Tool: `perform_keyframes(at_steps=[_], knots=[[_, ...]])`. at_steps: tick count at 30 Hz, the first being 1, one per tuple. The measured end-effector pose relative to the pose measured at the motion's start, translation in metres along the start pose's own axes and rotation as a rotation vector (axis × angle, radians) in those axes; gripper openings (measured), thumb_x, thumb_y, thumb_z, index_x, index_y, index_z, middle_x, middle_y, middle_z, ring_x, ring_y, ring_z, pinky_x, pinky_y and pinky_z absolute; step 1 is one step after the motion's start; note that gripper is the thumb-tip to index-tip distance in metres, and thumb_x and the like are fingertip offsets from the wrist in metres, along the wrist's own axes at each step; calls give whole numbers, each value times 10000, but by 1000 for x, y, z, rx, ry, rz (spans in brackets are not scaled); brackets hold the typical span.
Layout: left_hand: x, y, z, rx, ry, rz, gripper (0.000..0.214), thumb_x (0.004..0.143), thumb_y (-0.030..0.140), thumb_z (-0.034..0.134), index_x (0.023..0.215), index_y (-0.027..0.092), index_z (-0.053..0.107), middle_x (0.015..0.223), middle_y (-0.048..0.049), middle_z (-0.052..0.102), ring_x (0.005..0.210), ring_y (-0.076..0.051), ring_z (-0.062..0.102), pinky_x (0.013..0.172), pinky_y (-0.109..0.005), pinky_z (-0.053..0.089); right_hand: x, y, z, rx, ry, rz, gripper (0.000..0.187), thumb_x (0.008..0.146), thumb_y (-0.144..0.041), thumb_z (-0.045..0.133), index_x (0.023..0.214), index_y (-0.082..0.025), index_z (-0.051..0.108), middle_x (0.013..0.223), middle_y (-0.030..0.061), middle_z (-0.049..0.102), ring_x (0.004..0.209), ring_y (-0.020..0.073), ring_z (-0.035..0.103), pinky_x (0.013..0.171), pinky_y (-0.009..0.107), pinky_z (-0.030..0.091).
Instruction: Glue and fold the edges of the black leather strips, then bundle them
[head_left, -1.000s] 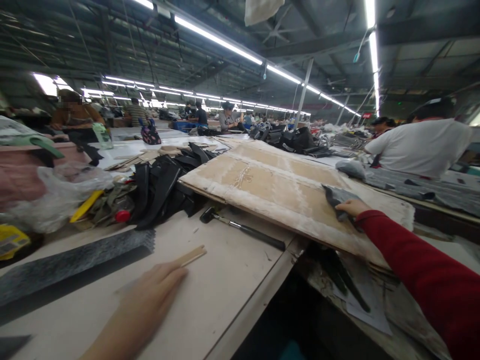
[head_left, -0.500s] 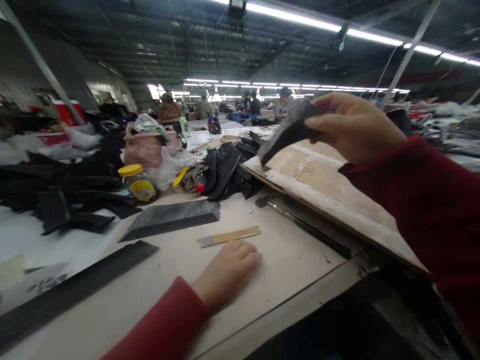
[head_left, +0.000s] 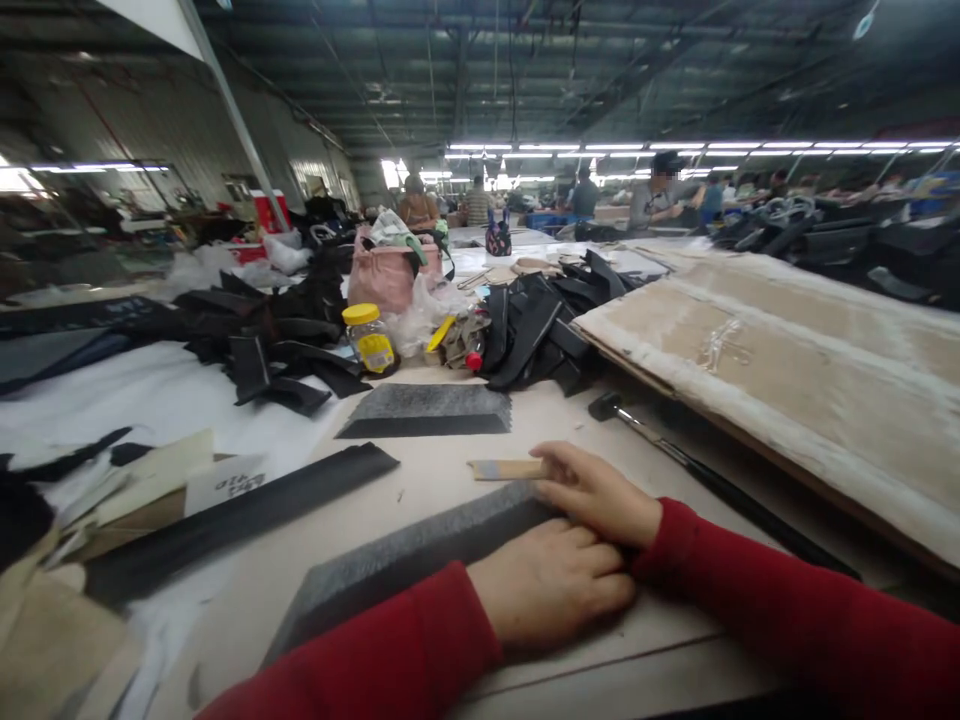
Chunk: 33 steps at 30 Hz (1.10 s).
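A grey-topped black strip of material [head_left: 405, 550] lies slantwise on the tabletop [head_left: 427, 470]. At its right end is my right hand [head_left: 607, 495], thumb and fingers closed on that end. The fingers also overlap the right part of a flat tan stick [head_left: 510, 469] just beyond. My left hand [head_left: 555, 585] rests across the strip's near edge, knuckles bent and fingers together; its fingertips are hidden. Both hands nearly touch. Farther back lies a similar grey-and-black piece [head_left: 431, 408], and a long black strip [head_left: 247, 515] is to the left.
A hammer [head_left: 606, 405] lies beside a raised tan board [head_left: 825, 340] on the right. Behind are a yellow-lidded jar [head_left: 369, 340], a pink bag [head_left: 382, 275] and piled black pieces [head_left: 532, 325]. Papers [head_left: 187, 480] spread at left. Several people are in the background.
My right hand has come down from above the board, and the black strip it carried now lies on the table. My left hand has moved onto the strip. The view has turned left.
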<state>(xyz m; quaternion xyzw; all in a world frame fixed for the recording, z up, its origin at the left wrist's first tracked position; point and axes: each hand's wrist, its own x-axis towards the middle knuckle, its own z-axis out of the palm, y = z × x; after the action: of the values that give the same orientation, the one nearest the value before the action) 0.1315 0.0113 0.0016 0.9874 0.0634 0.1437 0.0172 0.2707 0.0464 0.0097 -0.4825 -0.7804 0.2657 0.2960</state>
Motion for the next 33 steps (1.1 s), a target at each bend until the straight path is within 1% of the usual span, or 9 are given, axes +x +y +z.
perform_keyframes(at_steps=[2, 6, 12, 14, 18, 22, 25, 28, 33], knots=[[0, 1, -3, 34, -23, -2, 121, 892, 212, 438, 946, 164, 535, 888, -33, 571, 814, -163, 489, 701, -307, 379, 4, 14, -9, -121, 20, -114, 221, 827, -236, 485, 1028, -175, 553, 925, 64, 571, 840, 170, 528, 773, 331, 440], [1, 6, -16, 95, -59, -20, 93, 896, 198, 428, 898, 158, 512, 835, -28, 540, 744, -155, 468, 607, -301, 365, 19, 29, -22, -283, -172, -271, 234, 809, -255, 535, 1023, -184, 595, 1021, 85, 572, 959, 202, 508, 864, 351, 396], [-5, 2, -20, 190, -116, -503, 51, 851, 120, 442, 844, 163, 468, 857, -37, 510, 778, -200, 465, 626, -326, 422, 22, 51, -31, -329, -193, -187, 256, 833, -273, 495, 1026, -148, 606, 983, 103, 586, 934, 200, 516, 844, 337, 403], [-8, 1, -14, 171, -147, -560, 66, 836, 99, 443, 845, 158, 472, 862, -41, 510, 766, -199, 464, 631, -322, 436, 21, 55, -40, -353, -219, -142, 251, 816, -255, 499, 1014, -151, 612, 984, 100, 592, 925, 200, 524, 840, 333, 408], [-7, 5, -10, 96, -132, -478, 42, 846, 143, 447, 850, 149, 488, 866, -45, 519, 767, -193, 468, 662, -315, 451, 23, 48, -55, -457, -246, -60, 268, 797, -223, 495, 1022, -140, 615, 1013, 109, 595, 936, 217, 529, 854, 349, 404], [-1, 14, -15, 17, -102, -362, 102, 871, 208, 430, 837, 145, 502, 841, -47, 534, 745, -175, 476, 691, -296, 447, 39, 19, -52, -454, -224, -149, 293, 822, -256, 491, 1072, -148, 599, 1078, 114, 582, 1002, 222, 521, 901, 339, 380], [2, 17, -18, -39, -86, -273, 109, 863, 226, 450, 861, 136, 512, 842, -48, 548, 751, -162, 491, 717, -274, 434, 59, -1, -40, -460, -252, -226, 269, 823, -220, 495, 1052, -144, 612, 1049, 109, 595, 979, 214, 536, 880, 323, 388], [2, 19, -13, -69, -44, -87, 121, 866, 216, 454, 908, 127, 525, 832, -34, 558, 766, -151, 505, 722, -262, 420, 77, -9, -21, -503, -257, -254, 251, 811, -162, 501, 1022, -122, 630, 1002, 115, 607, 941, 209, 543, 853, 317, 392], [-1, 24, 2, -71, 57, 55, 157, 894, 248, 412, 884, 195, 559, 781, -4, 565, 718, -139, 514, 557, -272, 391, 69, -18, 12, -314, -361, -374, 248, 842, -256, 506, 1022, -139, 631, 988, 100, 602, 908, 190, 537, 841, 312, 403]])
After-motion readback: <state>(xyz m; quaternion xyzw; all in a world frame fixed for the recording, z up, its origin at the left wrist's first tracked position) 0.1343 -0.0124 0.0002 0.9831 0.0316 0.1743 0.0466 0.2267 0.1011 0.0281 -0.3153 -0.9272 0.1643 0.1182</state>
